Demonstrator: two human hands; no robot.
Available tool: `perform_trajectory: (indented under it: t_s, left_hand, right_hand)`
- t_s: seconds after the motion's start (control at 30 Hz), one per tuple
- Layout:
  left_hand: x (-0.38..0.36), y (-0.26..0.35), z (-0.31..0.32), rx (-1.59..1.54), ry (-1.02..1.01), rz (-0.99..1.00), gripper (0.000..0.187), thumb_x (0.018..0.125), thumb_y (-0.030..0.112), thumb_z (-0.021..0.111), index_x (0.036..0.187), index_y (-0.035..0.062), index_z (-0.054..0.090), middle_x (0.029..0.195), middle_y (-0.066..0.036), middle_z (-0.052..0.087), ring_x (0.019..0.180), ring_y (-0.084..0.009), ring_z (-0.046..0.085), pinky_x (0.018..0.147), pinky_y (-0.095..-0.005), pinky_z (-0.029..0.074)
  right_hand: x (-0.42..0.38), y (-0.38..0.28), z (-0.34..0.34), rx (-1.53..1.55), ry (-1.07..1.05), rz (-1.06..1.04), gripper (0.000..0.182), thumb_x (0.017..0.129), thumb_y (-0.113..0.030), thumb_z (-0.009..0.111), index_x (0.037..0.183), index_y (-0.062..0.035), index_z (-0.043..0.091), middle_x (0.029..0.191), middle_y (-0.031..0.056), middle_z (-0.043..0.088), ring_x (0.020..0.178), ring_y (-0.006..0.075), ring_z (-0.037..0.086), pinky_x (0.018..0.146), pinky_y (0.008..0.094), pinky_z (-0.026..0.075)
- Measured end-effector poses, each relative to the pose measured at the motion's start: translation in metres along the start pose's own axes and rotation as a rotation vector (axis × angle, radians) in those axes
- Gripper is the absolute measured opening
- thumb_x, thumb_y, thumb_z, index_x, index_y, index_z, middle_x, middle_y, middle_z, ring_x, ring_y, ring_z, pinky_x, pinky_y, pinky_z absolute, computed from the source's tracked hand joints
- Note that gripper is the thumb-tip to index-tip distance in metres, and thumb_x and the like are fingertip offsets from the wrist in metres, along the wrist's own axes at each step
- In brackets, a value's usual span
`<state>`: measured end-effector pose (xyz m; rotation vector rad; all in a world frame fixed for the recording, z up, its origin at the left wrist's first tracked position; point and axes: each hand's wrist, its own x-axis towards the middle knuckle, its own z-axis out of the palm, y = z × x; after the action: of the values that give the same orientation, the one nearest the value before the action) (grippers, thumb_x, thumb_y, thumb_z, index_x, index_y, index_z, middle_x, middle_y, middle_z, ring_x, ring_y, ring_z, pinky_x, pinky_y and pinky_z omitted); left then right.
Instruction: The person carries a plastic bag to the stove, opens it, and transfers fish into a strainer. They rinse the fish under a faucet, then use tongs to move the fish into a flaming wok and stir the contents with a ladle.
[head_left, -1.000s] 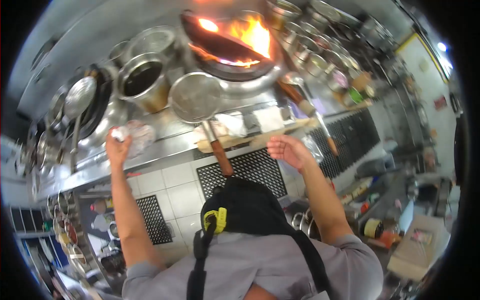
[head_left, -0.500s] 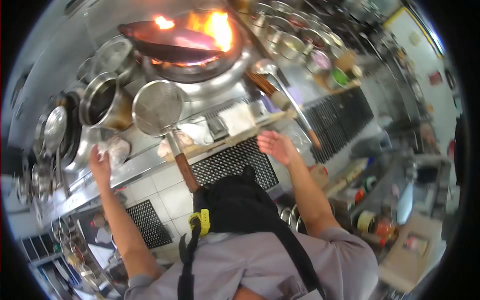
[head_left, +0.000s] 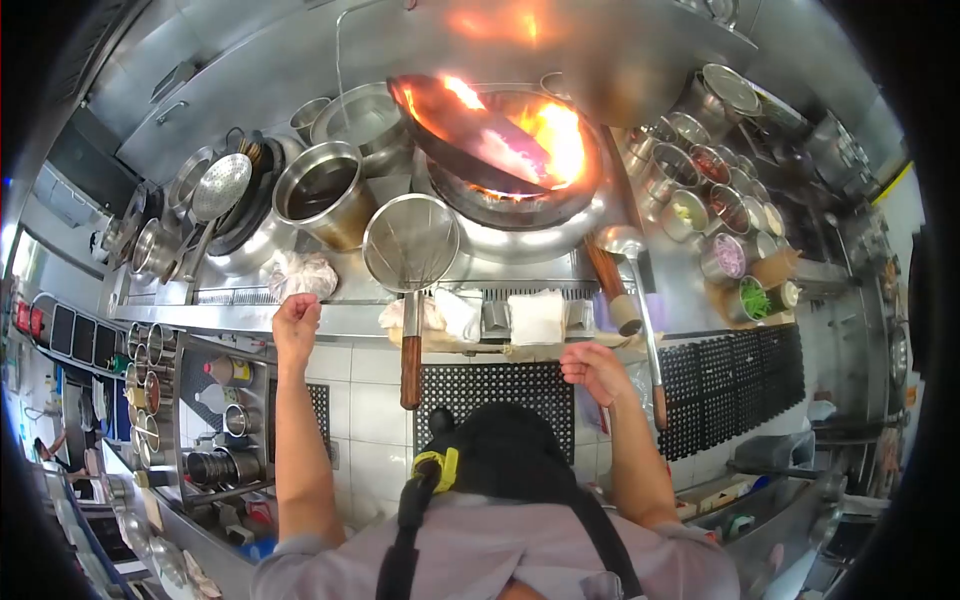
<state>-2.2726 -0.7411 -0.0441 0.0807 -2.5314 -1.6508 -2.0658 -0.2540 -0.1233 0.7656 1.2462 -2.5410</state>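
Observation:
My left hand [head_left: 297, 325] is loosely curled at the counter's front edge, just below a crumpled cloth [head_left: 303, 275], with nothing visible in it. My right hand [head_left: 597, 372] hangs in front of the counter with loosely bent fingers and no object in it. The ladle [head_left: 645, 320] lies close to it on the right, beside a bamboo brush [head_left: 612, 285]. Between my hands, a wire strainer [head_left: 411, 245] rests with its wooden handle sticking out over the edge. Behind it, a dark wok [head_left: 450, 140] sits tilted on the burner, flames around it.
A tall pot of dark liquid [head_left: 318, 188] stands left of the strainer. A perforated skimmer [head_left: 221, 187] leans farther left. Folded white cloths [head_left: 537, 317] lie along the front edge. Several metal containers of ingredients [head_left: 730, 258] stand at right. Black mats [head_left: 735, 375] lie nearby.
The view has turned and levelled. My left hand has gone from spread fingers to a loose curl, nearer the middle. My right hand's fingers have bent more. The wok still flames.

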Motion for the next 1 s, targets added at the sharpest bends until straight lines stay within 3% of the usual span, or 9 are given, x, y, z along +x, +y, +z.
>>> perform_trajectory:
  t_s: [0.4,0.47,0.5,0.53,0.67,0.73,0.8,0.87,1.0]
  left_hand:
    - [-0.003,-0.021,-0.025,0.135,0.064,0.122,0.018,0.088,0.005,0.065,0.106,0.001,0.065,0.09,-0.004,0.066,0.078,-0.0104,0.06,0.073,-0.0224,0.048]
    - [0.005,-0.044,-0.028,-0.095,0.039,0.07,0.022,0.088,0.009,0.066,0.109,0.0041,0.065,0.092,-0.002,0.065,0.079,-0.0114,0.059,0.066,-0.0245,0.05]
    - [0.0,-0.024,-0.027,-0.001,0.024,-0.112,0.027,0.089,0.016,0.065,0.114,0.0069,0.064,0.095,-0.001,0.063,0.078,-0.0115,0.057,0.054,-0.0261,0.052]
    - [0.0,-0.028,-0.026,0.014,0.019,0.024,0.032,0.089,0.022,0.065,0.118,0.0077,0.062,0.097,0.0,0.061,0.077,-0.0101,0.055,0.045,-0.0262,0.051]
    - [0.025,-0.044,-0.042,0.079,-0.074,0.036,0.028,0.091,0.022,0.064,0.116,0.0095,0.062,0.097,0.003,0.063,0.082,-0.0085,0.057,0.069,-0.0245,0.044]
    - [0.038,-0.045,-0.056,0.141,-0.082,0.117,0.029,0.091,0.022,0.064,0.118,0.0098,0.061,0.1,0.002,0.064,0.084,-0.0085,0.058,0.068,-0.024,0.044]
    - [0.039,-0.022,-0.052,0.194,0.005,0.162,0.032,0.092,0.025,0.064,0.12,0.0104,0.06,0.102,0.002,0.063,0.085,-0.0086,0.058,0.067,-0.0222,0.044]
    - [0.037,0.014,-0.038,0.193,0.013,0.349,0.032,0.094,0.026,0.063,0.12,0.0083,0.06,0.103,0.001,0.063,0.087,-0.0098,0.058,0.067,-0.0239,0.045]
    - [0.025,0.089,0.018,0.175,0.127,0.407,0.035,0.095,0.025,0.062,0.123,0.0045,0.057,0.101,-0.001,0.063,0.086,-0.0108,0.058,0.068,-0.0241,0.046]
  right_hand:
    - [-0.006,-0.016,-0.004,-0.165,0.043,-0.08,0.018,0.092,-0.019,0.063,0.102,-0.0035,0.064,0.084,0.008,0.069,0.068,0.0159,0.066,0.061,0.0289,0.057]
    - [0.004,0.004,-0.016,-0.253,0.066,-0.057,0.02,0.092,-0.023,0.064,0.098,-0.0043,0.065,0.083,0.0062,0.068,0.066,0.0132,0.065,0.06,0.0274,0.056]
    - [0.014,0.026,-0.034,-0.353,0.134,-0.018,0.02,0.092,-0.024,0.064,0.097,-0.004,0.066,0.083,0.0065,0.068,0.066,0.0131,0.065,0.06,0.0269,0.056]
    - [0.007,0.039,-0.039,-0.366,0.165,0.003,0.019,0.091,-0.022,0.065,0.095,-0.0043,0.066,0.082,0.0064,0.068,0.067,0.0137,0.065,0.061,0.0264,0.056]
    - [0.001,0.158,-0.141,-0.103,0.468,0.163,0.016,0.089,-0.019,0.065,0.095,-0.0049,0.064,0.084,0.0076,0.067,0.07,0.0173,0.064,0.065,0.0338,0.056]
    - [-0.035,0.178,-0.165,0.172,0.776,0.211,0.013,0.088,-0.016,0.063,0.095,-0.0054,0.063,0.082,0.008,0.065,0.068,0.0173,0.063,0.064,0.0381,0.055]
    - [-0.058,0.202,-0.233,0.409,0.844,-0.002,0.009,0.086,-0.011,0.063,0.093,-0.0046,0.062,0.079,0.0076,0.063,0.063,0.0166,0.061,0.058,0.0362,0.054]
    - [-0.059,0.181,-0.269,0.333,0.869,-0.098,0.006,0.086,-0.008,0.062,0.089,-0.0034,0.061,0.076,0.0067,0.061,0.06,0.016,0.059,0.053,0.0333,0.053]
    - [-0.003,0.102,-0.348,0.06,0.895,-0.146,0.003,0.085,-0.005,0.061,0.083,-0.0025,0.06,0.071,0.0054,0.059,0.057,0.0151,0.057,0.049,0.0319,0.051]
